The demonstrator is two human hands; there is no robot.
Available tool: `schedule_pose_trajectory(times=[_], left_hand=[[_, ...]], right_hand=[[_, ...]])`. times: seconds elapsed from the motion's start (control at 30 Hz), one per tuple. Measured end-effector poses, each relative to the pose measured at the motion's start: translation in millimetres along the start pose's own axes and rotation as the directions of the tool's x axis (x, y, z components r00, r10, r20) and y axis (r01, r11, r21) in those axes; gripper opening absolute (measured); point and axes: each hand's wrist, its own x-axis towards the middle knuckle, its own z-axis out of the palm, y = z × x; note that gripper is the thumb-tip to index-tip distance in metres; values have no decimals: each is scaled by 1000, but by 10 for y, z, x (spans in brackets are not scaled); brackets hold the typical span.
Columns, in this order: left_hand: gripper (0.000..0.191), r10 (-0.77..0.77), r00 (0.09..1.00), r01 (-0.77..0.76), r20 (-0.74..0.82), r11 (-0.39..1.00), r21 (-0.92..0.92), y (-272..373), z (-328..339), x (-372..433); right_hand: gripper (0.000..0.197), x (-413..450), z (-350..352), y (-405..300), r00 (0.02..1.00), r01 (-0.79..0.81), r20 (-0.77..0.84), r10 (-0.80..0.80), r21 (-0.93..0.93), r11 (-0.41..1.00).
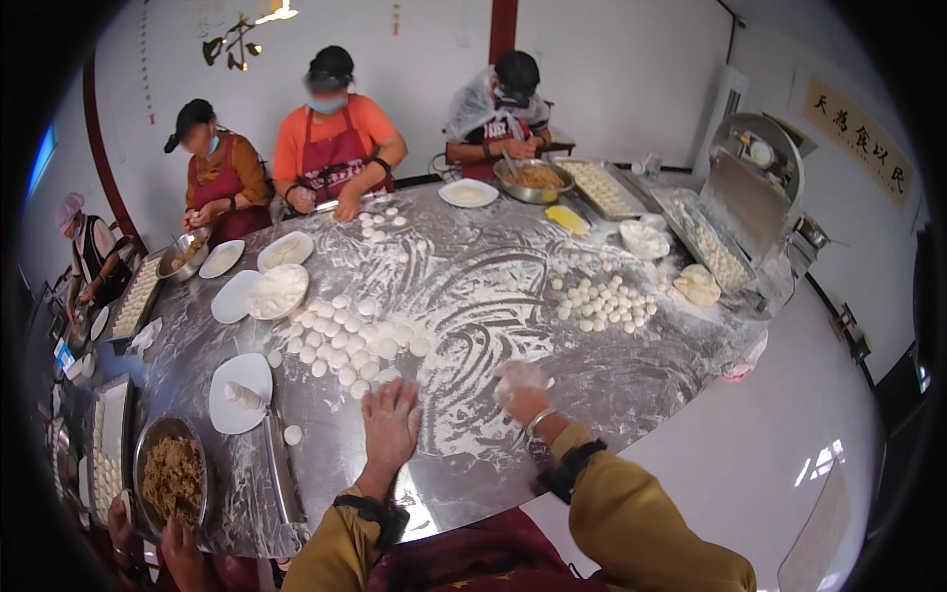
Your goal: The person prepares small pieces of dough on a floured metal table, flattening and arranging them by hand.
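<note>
My left hand (390,423) lies palm down with its fingers extended, at the near edge of a cluster of flattened dough rounds (339,339). Its fingertips come close to the nearest rounds; whether they touch one is hidden. On the flour-streaked part of the metal table (466,481), my right hand (524,391) is blurred and palm down. Something pale shows at its fingers, and I cannot tell whether that is dough or flour. Beyond the right hand lies a scattered group of small dough balls (607,303).
Co-workers sit across the table and another's hands (181,551) are at lower left, near a bowl of filling (172,473). A plate (240,392), a flour bowl (277,291), dumpling trays (601,189), a dough lump (698,286) and a dough machine (751,185) stand around.
</note>
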Motion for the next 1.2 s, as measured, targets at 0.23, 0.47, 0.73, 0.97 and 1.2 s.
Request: schedule_pose_trajectory(times=[0.23,0.47,0.73,0.97,1.2], left_hand=[[41,88,995,-61,50,915,-400,-86,-319,-684],[43,8,999,6,31,916,-401,-172,-560,-1193],[30,82,996,-55,46,905,-421,-291,-516,-1344],[29,46,999,-48,-17,866,-498,-228,-406,-1325],[20,-115,993,86,-32,877,-473,-162,-387,-1343]], right_hand=[[47,-570,142,-1833,994,81,67,-87,92,992],[48,-783,-55,-2206,978,106,122,-167,394,913],[45,-1033,-204,-2009,983,77,132,-128,338,938],[39,-1062,-270,-1976,991,33,105,-78,381,924],[33,-1068,-328,-1900,994,-27,107,-13,360,932]])
